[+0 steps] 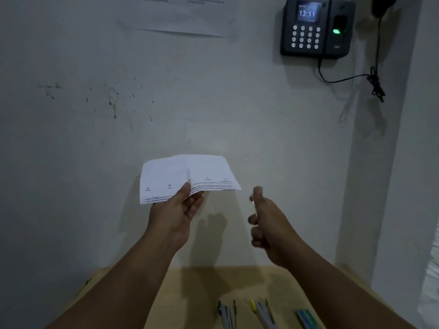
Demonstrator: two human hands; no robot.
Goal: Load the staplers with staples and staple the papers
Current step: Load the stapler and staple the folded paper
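My left hand (177, 211) is raised in front of the wall and pinches a creased bundle of printed papers (190, 178) by its lower edge, thumb on top. To the right of the papers and apart from them, my right hand (263, 222) has its thumb up and its fingers curled round a small thin shiny metal piece (253, 202), most of it hidden in the fist. Two staplers lie at the table's near edge, one with green trim (226, 313) and one with yellow trim (261, 311). Both are cut off by the frame.
The tan table (194, 293) butts against a stained white wall. A blue-green box (306, 317) lies right of the staplers. On the wall at upper right hangs a black keypad clock terminal (313, 27) with a dangling cable (375, 81). A wall corner stands at the right.
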